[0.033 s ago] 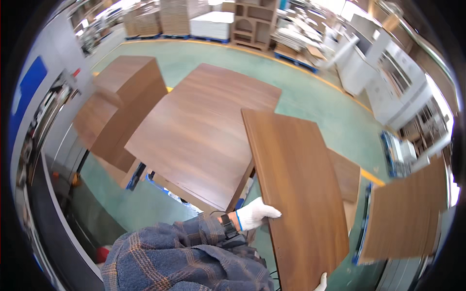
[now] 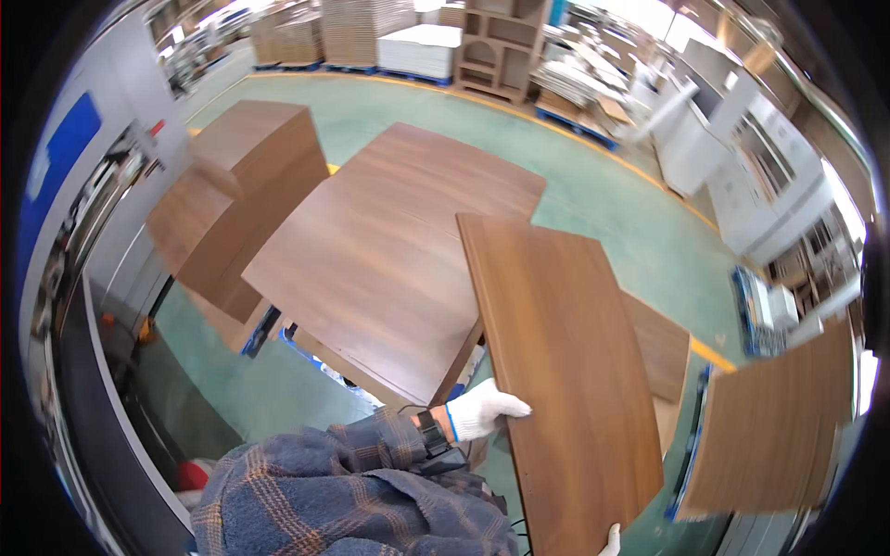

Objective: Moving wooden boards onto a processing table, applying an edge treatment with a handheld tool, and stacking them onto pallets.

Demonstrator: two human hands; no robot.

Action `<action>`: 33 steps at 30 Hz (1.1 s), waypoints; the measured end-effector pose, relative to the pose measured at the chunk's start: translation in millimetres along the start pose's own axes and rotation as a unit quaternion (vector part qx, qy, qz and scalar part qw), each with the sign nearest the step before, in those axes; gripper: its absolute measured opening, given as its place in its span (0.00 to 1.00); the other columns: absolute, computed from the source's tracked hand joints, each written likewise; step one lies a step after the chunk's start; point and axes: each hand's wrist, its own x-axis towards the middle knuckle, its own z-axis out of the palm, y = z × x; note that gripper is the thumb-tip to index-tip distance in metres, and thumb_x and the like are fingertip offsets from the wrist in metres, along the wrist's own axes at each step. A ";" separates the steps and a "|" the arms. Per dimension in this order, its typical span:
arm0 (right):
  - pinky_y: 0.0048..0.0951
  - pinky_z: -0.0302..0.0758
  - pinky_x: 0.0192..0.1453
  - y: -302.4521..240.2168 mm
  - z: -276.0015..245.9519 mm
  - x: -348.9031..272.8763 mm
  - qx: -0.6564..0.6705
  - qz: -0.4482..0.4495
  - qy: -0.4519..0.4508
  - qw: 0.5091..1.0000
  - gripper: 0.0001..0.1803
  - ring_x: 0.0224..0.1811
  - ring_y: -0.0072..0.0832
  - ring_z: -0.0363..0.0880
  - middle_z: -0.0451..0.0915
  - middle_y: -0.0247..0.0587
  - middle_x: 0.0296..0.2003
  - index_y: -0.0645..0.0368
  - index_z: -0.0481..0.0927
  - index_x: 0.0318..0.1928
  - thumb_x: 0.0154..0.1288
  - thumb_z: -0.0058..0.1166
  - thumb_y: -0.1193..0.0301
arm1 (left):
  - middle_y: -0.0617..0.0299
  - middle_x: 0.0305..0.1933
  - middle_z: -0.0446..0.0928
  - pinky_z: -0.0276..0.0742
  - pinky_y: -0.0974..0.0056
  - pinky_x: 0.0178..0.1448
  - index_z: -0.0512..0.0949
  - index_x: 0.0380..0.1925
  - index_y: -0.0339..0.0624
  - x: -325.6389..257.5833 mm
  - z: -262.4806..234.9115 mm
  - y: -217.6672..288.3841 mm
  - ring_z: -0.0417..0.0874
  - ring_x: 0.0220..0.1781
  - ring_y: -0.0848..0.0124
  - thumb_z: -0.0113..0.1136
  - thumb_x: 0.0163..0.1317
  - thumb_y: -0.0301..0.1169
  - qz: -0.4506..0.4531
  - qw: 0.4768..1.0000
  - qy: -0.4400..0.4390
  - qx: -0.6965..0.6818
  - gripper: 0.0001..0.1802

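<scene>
A brown wood-grain board (image 2: 570, 371) is held in front of me, tilted, its long side running away from me. My left hand (image 2: 485, 409), in a white glove with a blue cuff edge, is closed on the board's left edge with the thumb on its face. At the lower right, the gloved fingertips of my right hand (image 2: 612, 539) press on the board's near right edge; the rest of that hand is hidden. Beyond the board's left edge lies a stack topped by a wide brown panel (image 2: 371, 250), partly covered by the board.
More brown panel stacks (image 2: 250, 204) stand at the left, and a lower one (image 2: 656, 347) shows behind the board. A brown sheet stack (image 2: 765, 435) sits on a blue pallet at the right. Grey machinery (image 2: 111, 185) lines the left side. Pallets and a shelf unit (image 2: 498, 51) stand far back.
The view has shifted slightly, so the surroundings sit a little more to the right. Both hands keep their hold on the board, which looks almost unchanged.
</scene>
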 end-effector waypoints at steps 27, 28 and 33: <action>0.45 0.75 0.70 -272.4 690.0 331.6 0.028 -0.091 -0.575 0.813 0.32 0.65 0.39 0.77 0.77 0.46 0.65 0.64 0.68 0.73 0.72 0.57 0.69 | 0.50 0.58 0.83 0.84 0.46 0.64 0.76 0.61 0.32 342.5 -284.2 186.8 0.86 0.58 0.54 0.64 0.68 0.23 0.299 0.851 0.326 -0.283 0.22; 0.45 0.75 0.70 -270.4 696.0 326.1 0.021 -0.089 -0.581 0.809 0.32 0.65 0.39 0.77 0.77 0.46 0.65 0.64 0.68 0.73 0.72 0.57 0.69 | 0.50 0.58 0.83 0.84 0.46 0.64 0.76 0.61 0.32 338.6 -284.5 186.5 0.86 0.58 0.54 0.64 0.68 0.23 0.304 0.845 0.332 -0.287 0.22; 0.47 0.75 0.71 -250.7 740.0 325.1 -0.013 0.011 -0.609 0.793 0.30 0.64 0.42 0.77 0.77 0.46 0.64 0.63 0.67 0.73 0.74 0.57 0.72 | 0.57 0.28 0.81 0.78 0.61 0.28 0.81 0.37 0.34 314.4 -276.7 177.2 0.81 0.24 0.68 0.63 0.71 0.34 0.027 0.828 0.556 0.064 0.12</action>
